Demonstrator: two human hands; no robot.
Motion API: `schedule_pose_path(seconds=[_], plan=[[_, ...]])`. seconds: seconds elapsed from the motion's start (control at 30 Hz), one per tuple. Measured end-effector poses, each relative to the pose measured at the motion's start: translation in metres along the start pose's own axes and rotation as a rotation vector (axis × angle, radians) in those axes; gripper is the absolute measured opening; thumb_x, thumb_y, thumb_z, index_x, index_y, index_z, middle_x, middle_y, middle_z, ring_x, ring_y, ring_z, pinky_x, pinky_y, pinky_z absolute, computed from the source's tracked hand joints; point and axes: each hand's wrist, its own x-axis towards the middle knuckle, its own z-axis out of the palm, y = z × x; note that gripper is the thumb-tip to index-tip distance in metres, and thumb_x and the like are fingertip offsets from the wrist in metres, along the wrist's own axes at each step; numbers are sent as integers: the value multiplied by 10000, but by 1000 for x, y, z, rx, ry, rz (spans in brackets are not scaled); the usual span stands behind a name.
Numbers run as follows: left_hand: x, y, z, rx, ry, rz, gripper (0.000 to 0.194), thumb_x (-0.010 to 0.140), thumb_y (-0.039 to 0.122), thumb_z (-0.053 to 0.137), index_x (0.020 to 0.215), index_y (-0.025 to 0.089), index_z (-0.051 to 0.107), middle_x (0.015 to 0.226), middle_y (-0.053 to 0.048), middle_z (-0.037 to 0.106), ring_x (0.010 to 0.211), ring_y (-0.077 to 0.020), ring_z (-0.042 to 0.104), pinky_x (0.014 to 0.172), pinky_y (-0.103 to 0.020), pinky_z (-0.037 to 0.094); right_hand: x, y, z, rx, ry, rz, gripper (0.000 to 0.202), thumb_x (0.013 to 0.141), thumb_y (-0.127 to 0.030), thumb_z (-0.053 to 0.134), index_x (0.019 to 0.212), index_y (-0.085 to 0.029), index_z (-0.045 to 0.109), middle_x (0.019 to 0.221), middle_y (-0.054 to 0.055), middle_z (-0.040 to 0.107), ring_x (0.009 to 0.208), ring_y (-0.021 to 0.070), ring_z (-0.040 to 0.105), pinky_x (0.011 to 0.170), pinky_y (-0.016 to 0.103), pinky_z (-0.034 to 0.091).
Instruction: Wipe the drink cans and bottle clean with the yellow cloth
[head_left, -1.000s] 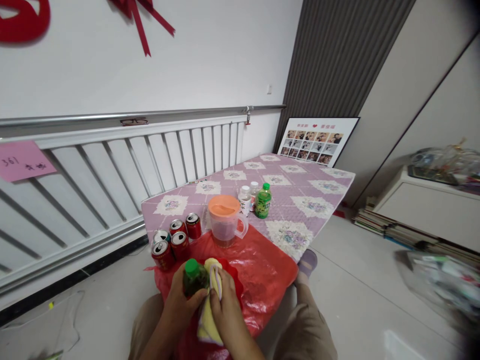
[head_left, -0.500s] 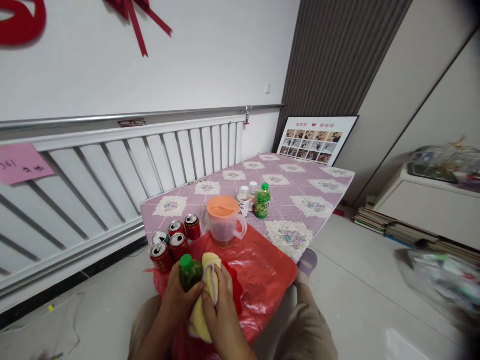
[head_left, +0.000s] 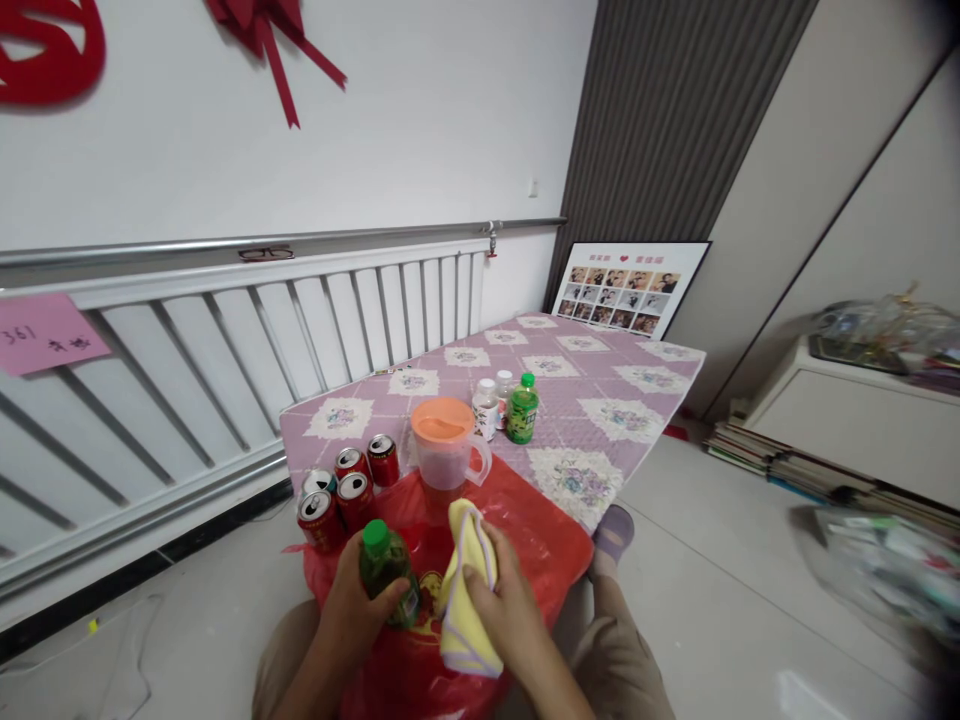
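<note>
Green-capped bottle (head_left: pixel 388 562) and yellow cloth (head_left: pixel 461 622) in hand; neither yet released.
The bottle is gripped by the left hand (head_left: pixel 347 597) over red plastic sheeting (head_left: pixel 529 512); the cloth is grasped, apart from it, by the right hand (head_left: pixel 516 597). A similar bottle (head_left: pixel 523 412) is seen upright beyond the lidded jug (head_left: pixel 442 463). Whether handling of the held bottle is complete cannot be determined.
</note>
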Motion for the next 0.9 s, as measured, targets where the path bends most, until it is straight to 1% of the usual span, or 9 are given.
schedule_pose_path(seconds=[0.13,0.2,0.27,0.33,0.43,0.53,0.67,0.83,0.9], plan=[[-1,-3,1,6,12,16,626,606,339,724,1179,177,529,1156,-108,644,1102,-328,610,937,-469,509,23,17,-32,-280,33,-139,500,801,-213,490,1296,-149,520,1344,158,526,1278,259,494,1083,430,392],[0,-7,2,26,24,22,658,596,348,728,1192,166,517,1185,-124,630,1131,-334,594,975,-479,482,30,21,-39,-427,35,-140,482,803,-180,501,1281,-169,558,1366,160,513,1266,273,501,1052,425,418],[2,-12,3,49,28,20,699,583,363,732,1209,153,501,1196,-140,622,1145,-341,586,991,-492,466,33,21,-42,-572,-21,-90,460,788,-165,546,1241,-208,610,1382,149,519,1261,312,496,1004,454,446],[2,-15,4,64,34,16,720,579,381,732,1217,147,495,1186,-145,626,1137,-345,592,983,-495,469,34,20,-40,-681,-102,-22,426,793,-191,577,1212,-236,641,1397,138,526,1281,364,465,960,520,453],[1,-12,4,74,35,22,703,596,398,727,1215,149,504,1177,-137,630,1111,-332,610,977,-477,477,31,26,-32,-756,-132,14,414,869,-275,525,1275,-261,603,1472,117,461,1354,387,372,942,586,428],[-2,-5,2,75,6,-4,694,622,396,709,1235,155,489,1178,-125,630,1102,-318,613,977,-465,478,25,42,-21,-792,-128,-9,454,893,-287,492,1343,-282,544,1516,102,404,1383,372,342,962,590,402],[-4,-1,0,102,-50,-73,722,642,393,685,1278,151,445,1182,-125,633,1120,-322,608,969,-455,482,18,60,-13,-796,-116,-39,473,894,-303,497,1366,-287,525,1529,105,379,1389,377,335,979,595,379],[-6,-3,3,62,40,-37,687,641,370,672,1265,167,468,1198,-108,641,1117,-305,623,975,-411,484,19,60,-14,-794,-118,-15,472,895,-337,507,1365,-294,526,1528,97,385,1386,368,347,997,580,374],[-8,0,1,54,22,-73,693,650,360,674,1284,179,460,1151,-91,673,1062,-296,655,943,-401,507,19,58,-17,-785,-128,-5,481,894,-348,507,1370,-286,521,1529,99,383,1382,369,355,1002,579,374]])
